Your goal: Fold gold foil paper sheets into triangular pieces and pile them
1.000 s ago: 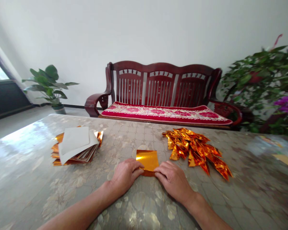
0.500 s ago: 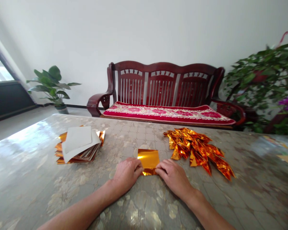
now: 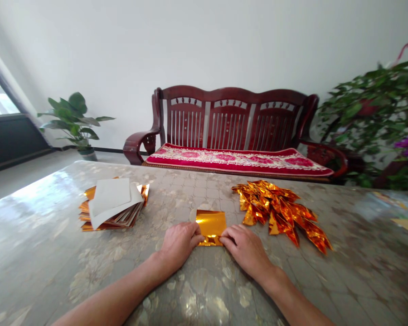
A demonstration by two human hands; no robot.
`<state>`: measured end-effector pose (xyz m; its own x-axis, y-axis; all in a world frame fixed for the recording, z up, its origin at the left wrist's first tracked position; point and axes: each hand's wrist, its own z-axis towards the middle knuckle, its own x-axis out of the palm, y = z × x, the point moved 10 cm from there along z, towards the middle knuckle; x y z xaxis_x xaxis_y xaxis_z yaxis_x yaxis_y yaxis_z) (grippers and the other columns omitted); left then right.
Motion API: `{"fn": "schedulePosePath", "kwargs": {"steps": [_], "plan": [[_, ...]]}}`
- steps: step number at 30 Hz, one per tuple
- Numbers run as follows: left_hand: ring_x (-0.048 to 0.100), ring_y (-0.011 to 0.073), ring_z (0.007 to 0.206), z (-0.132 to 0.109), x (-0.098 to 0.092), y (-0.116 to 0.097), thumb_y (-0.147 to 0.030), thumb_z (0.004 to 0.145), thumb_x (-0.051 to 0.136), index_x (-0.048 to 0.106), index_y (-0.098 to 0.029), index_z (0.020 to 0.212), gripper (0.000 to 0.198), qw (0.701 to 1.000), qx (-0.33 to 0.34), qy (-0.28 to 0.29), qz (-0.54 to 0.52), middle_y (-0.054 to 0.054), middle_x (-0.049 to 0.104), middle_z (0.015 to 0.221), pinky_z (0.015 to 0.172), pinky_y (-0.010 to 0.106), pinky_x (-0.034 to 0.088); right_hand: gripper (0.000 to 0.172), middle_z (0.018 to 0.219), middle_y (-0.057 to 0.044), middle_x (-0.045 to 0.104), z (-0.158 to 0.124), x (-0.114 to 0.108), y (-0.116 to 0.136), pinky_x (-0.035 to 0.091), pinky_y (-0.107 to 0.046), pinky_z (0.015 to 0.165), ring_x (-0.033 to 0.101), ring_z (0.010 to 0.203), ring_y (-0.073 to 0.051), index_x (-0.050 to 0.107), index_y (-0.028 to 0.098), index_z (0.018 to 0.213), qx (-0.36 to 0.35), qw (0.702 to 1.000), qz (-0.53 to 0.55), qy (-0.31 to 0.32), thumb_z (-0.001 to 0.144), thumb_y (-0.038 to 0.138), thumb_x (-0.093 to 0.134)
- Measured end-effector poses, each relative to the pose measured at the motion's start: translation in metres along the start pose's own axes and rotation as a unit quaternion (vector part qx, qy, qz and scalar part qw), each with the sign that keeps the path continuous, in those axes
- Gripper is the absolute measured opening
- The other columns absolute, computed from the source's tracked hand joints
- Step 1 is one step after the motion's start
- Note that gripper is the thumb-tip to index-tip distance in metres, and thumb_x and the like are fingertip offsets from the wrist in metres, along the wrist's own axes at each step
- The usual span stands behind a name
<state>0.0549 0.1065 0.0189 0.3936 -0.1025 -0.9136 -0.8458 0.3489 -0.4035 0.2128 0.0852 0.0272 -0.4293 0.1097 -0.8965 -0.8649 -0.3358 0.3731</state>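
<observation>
Left hand [image 3: 180, 244] and right hand [image 3: 245, 249] pinch the gold foil sheet [image 3: 211, 222] flat. Uneven pressure could skew its crease.

Left hand [image 3: 179, 243] and right hand [image 3: 245, 246] — pressing gold foil sheet [image 3: 211, 223] flat.

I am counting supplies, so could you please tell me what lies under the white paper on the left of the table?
Under the white paper a stack of gold sheets shows at its edges; their middles are covered.
</observation>
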Motion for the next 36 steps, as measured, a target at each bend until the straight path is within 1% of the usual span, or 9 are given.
{"fn": "schedulePosePath", "kwargs": {"steps": [7,10,14,21,28,36], "plan": [[0.063,0.0164,0.073,0.002,0.001,0.01,-0.041,0.088,0.058,0.062,-0.022,0.075,0.023,1.0,-0.022,-0.01,-0.006,-0.002,0.069,0.076,0.058,0.025,0.028,0.014,0.08,0.002,0.067,-0.001,-0.002,0.001,0.035,-0.029,0.07,0.058,0.08,-0.018,0.063,0.023,0.078,-0.001,1.0,-0.007,-0.015,0.091,0.028,0.062],[0.062,0.0167,0.074,0.002,0.0,0.009,-0.042,0.089,0.057,0.062,-0.022,0.072,0.027,1.0,-0.013,-0.018,0.007,-0.001,0.068,0.076,0.058,0.025,0.028,0.013,0.079,0.002,0.067,-0.002,-0.003,0.002,0.034,-0.028,0.069,0.058,0.079,-0.018,0.062,0.023,0.078,-0.004,1.0,-0.007,-0.021,0.09,0.027,0.064],[0.061,0.0176,0.076,0.002,0.0,0.01,-0.045,0.089,0.055,0.063,-0.022,0.072,0.03,0.999,-0.013,-0.015,0.027,0.0,0.068,0.076,0.059,0.026,0.028,0.013,0.078,0.002,0.066,-0.002,-0.004,0.003,0.034,-0.028,0.068,0.058,0.078,-0.018,0.062,0.023,0.077,-0.006,1.0,-0.009,-0.026,0.089,0.026,0.064],[0.063,0.0196,0.08,0.003,-0.001,0.003,-0.043,0.09,0.056,0.065,-0.021,0.072,0.03,0.998,0.002,-0.015,0.067,0.002,0.07,0.078,0.062,0.027,0.031,0.013,0.079,0.001,0.067,-0.001,-0.003,0.003,0.034,-0.029,0.068,0.057,0.078,-0.018,0.061,0.022,0.077,-0.001,1.0,-0.004,-0.02,0.09,0.025,0.063],[0.065,0.0217,0.082,0.004,-0.002,-0.002,-0.041,0.09,0.056,0.066,-0.021,0.074,0.028,0.995,0.002,-0.006,0.099,0.004,0.072,0.081,0.064,0.028,0.034,0.012,0.08,0.001,0.066,-0.002,-0.002,0.003,0.034,-0.03,0.068,0.057,0.079,-0.018,0.061,0.023,0.079,0.0,1.0,-0.007,-0.016,0.09,0.025,0.061],[0.065,0.0212,0.082,0.004,-0.003,-0.007,-0.041,0.09,0.056,0.067,-0.021,0.075,0.028,0.993,0.006,-0.002,0.119,0.004,0.072,0.081,0.066,0.029,0.036,0.008,0.084,0.001,0.067,-0.002,-0.002,0.004,0.034,-0.03,0.07,0.058,0.081,-0.019,0.061,0.023,0.083,-0.003,1.0,-0.019,-0.014,0.091,0.025,0.06]]}}
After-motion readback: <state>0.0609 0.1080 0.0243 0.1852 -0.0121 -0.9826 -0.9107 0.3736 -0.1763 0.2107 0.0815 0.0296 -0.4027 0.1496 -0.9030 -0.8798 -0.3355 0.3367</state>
